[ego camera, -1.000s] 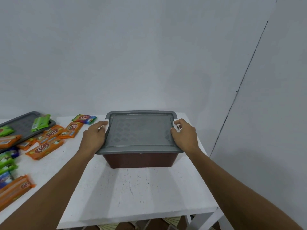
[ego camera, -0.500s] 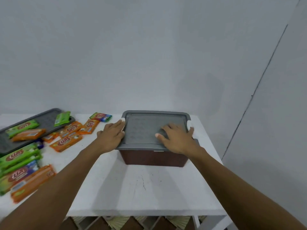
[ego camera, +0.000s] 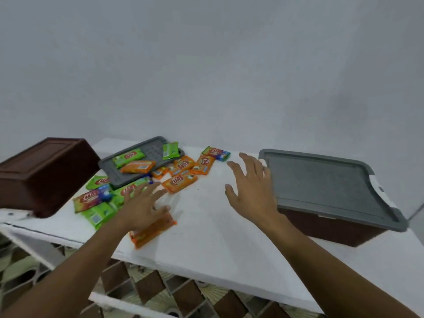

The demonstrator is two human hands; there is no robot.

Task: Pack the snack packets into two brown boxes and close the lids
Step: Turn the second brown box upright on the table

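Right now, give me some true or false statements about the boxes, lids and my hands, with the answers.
1. The box on the right has a grey lid on it. True.
2. Both hands grip packets. False: the left hand and right hand are spread open, gripping nothing.
3. Some packets lie on the loose lid. True.
4. Both boxes are lidded. False: the box on the left has no lid on.

A single head-worn view looks forward and down, seemingly tilted, close over the white table point(ego camera: 206, 226).

Blurred "UA" logo on orange packet point(ego camera: 179, 182) and green packet point(ego camera: 129, 157)
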